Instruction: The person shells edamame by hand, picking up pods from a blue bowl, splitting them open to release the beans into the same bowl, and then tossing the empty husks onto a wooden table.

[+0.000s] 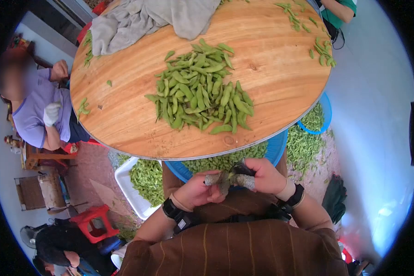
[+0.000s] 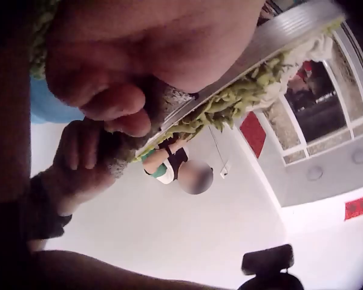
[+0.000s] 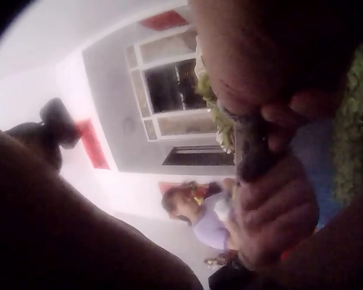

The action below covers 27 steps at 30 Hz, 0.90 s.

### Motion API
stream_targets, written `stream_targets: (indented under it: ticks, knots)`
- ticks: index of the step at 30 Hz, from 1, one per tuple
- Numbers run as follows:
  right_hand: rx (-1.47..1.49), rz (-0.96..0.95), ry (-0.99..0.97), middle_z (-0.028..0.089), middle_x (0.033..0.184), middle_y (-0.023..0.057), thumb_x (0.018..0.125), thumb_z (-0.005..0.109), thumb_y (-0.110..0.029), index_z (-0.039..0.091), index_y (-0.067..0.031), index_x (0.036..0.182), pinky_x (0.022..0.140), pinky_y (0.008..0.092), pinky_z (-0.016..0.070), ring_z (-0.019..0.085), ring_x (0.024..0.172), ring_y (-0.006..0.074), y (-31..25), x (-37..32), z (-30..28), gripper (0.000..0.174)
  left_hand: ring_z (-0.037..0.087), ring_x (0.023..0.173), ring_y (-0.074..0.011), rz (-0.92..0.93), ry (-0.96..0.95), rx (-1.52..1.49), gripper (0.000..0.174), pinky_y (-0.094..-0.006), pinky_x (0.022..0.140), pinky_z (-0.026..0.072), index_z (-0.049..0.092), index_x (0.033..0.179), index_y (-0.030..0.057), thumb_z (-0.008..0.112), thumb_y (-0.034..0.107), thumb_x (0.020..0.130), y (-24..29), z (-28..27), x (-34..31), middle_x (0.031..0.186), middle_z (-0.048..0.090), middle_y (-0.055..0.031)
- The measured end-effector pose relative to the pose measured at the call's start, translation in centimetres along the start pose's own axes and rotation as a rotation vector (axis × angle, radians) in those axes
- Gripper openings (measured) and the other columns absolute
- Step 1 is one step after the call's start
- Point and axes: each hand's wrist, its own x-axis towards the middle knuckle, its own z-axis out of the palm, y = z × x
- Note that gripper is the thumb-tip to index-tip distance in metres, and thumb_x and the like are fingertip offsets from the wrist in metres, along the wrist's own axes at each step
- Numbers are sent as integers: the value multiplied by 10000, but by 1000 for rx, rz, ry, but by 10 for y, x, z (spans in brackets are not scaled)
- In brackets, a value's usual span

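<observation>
Tabletop with heaped green pods, partly over the blue basin

I'm making out no readable text, brand, number or sign. Up the wrist from the fingers of the left hand, the wrist device is showing a pale patch too small to read; well beyond the fingers, a red sheet is showing only blurred marks.
</observation>
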Motion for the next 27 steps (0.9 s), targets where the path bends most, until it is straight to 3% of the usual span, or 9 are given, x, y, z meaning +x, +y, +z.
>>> stream_targets:
  ticks: [3, 4, 6, 9, 15, 19, 21, 25, 27]
  knots:
    - [23, 77, -94, 530, 642, 95, 786, 699, -222, 573, -18, 870, 567, 290, 427, 505, 616, 140, -1, 2, -3, 254, 401, 471, -128, -67, -92, -88, 291, -260, 456, 296, 535, 1058, -17, 515, 245, 933, -4, 1, -2, 614, 505, -49]
    - [21, 80, -96, 530, 642, 95, 786, 699, -222, 573, -18, 870, 567, 290, 427, 505, 616, 140, 1, 3, -2, 254, 402, 474, -115, -66, 55, 3, 281, -251, 454, 294, 543, 1046, -3, 508, 254, 938, -5, 2, -1, 603, 500, -37]
    - [-523, -278, 43, 542, 629, 64, 729, 730, -219, 593, -48, 817, 497, 296, 423, 542, 542, 199, 3, 5, -1, 236, 403, 478, -102, -61, 197, 93, 272, -241, 452, 292, 552, 1034, 12, 500, 262, 943, -3, 7, -1, 592, 495, -25]
    - [-900, -386, 110, 538, 676, 129, 649, 715, -184, 560, -45, 789, 522, 383, 452, 556, 596, 326, -4, -1, 8, 251, 405, 488, -73, -105, 363, 331, 244, -213, 446, 286, 577, 961, 47, 500, 277, 942, 10, 19, 0, 584, 489, -3]
    - [-930, -278, 195, 557, 722, 138, 683, 683, -140, 581, -39, 847, 567, 409, 471, 581, 662, 344, -22, -5, 0, 218, 418, 499, -49, -63, 465, 577, 220, -191, 440, 292, 592, 829, 75, 530, 266, 920, 28, 31, -33, 602, 505, 30]
    - [-925, -383, 440, 565, 797, 147, 676, 670, -82, 571, -37, 924, 588, 422, 487, 583, 683, 350, -47, -3, -15, 271, 548, 529, -204, 146, 775, 1359, 212, -329, 506, 434, 617, 882, 16, 605, 225, 846, 41, -5, -86, 620, 564, -85]
    - [-874, -411, 515, 580, 877, 157, 672, 667, -54, 573, -30, 924, 599, 419, 492, 587, 697, 353, -58, 7, -22, 270, 594, 609, -331, 23, 1220, 1952, 227, -405, 575, 457, 611, 874, -7, 644, 202, 792, 35, -31, -110, 692, 606, -170]
    - [-1040, -478, 751, 590, 914, 147, 628, 660, -28, 570, -24, 925, 600, 401, 503, 599, 717, 348, -69, 34, -32, 310, 592, 724, -388, 213, 1483, 2000, 194, -459, 622, 463, 577, 825, -6, 631, 164, 748, 36, -23, -121, 710, 596, -189]
    - [-1099, -511, 687, 592, 926, 146, 609, 657, -23, 570, -21, 933, 594, 397, 504, 600, 719, 344, -69, 40, -35, 335, 594, 735, -377, 316, 1192, 1812, 200, -448, 629, 466, 575, 820, 3, 652, 169, 740, 38, -9, -117, 730, 587, -197]
